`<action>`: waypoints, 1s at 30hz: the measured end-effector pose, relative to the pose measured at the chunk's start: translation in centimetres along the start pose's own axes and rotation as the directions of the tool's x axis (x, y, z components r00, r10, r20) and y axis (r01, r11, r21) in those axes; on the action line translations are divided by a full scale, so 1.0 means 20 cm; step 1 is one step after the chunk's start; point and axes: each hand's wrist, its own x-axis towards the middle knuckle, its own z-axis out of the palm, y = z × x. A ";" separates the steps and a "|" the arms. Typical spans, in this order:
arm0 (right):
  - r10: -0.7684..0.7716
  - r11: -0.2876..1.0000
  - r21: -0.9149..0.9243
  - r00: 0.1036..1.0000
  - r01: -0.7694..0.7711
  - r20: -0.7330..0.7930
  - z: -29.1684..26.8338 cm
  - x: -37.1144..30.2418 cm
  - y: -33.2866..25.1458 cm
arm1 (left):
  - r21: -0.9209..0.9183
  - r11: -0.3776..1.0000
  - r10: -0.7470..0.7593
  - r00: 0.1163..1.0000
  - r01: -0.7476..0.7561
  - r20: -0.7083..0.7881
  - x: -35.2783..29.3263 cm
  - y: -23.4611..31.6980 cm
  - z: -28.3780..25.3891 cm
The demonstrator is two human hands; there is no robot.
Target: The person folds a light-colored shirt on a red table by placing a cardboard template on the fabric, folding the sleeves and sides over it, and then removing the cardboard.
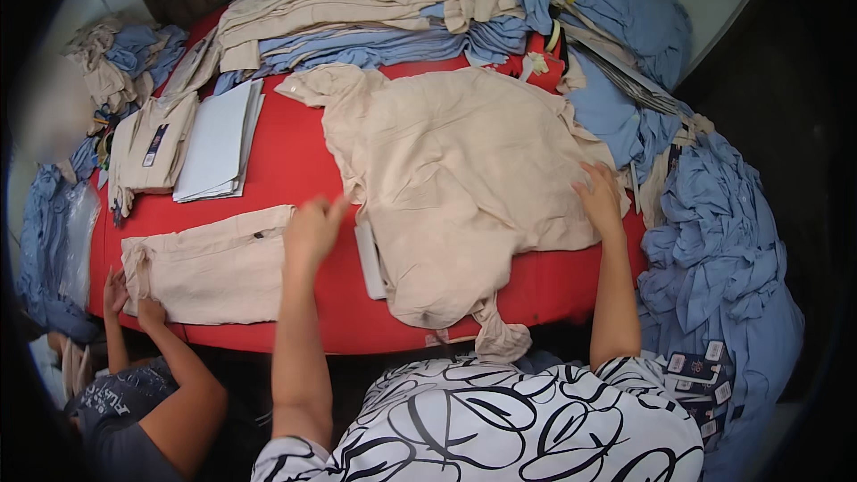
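Observation:
A beige long-sleeved shirt (455,152) lies spread and wrinkled in front of me, one cuff hanging over the near table edge. My right hand (603,203) rests on its right side with fingers spread. Left of the shirt, my left hand (314,228) is raised over the table, slightly blurred, one finger stretched out; nothing shows in it. A pale flat board (370,261) sticks out from beneath the shirt's left edge.
At left, a co-worker's hands (147,311) touch a folded beige garment (214,268). Behind it are a folded, tagged shirt (153,145) and white sheets (214,143). Beige and blue garments (375,9) line the far side of the red table (277,156); blue shirts (714,232) heap at right.

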 end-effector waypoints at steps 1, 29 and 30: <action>0.168 0.983 -0.063 0.983 -0.173 -0.067 0.00 -0.10 0.06 | 0.014 0.999 -0.045 0.996 0.044 0.083 -0.12 -0.06 0.14; 0.390 0.921 -0.135 0.854 -0.366 0.344 -0.38 -0.84 0.52 | -0.300 0.903 0.429 0.660 -0.307 0.616 -0.97 -0.36 0.16; 0.387 0.922 -0.166 0.845 -0.350 0.370 -0.49 -0.90 0.51 | -0.353 0.876 0.481 0.644 -0.328 0.595 -0.97 -0.32 0.09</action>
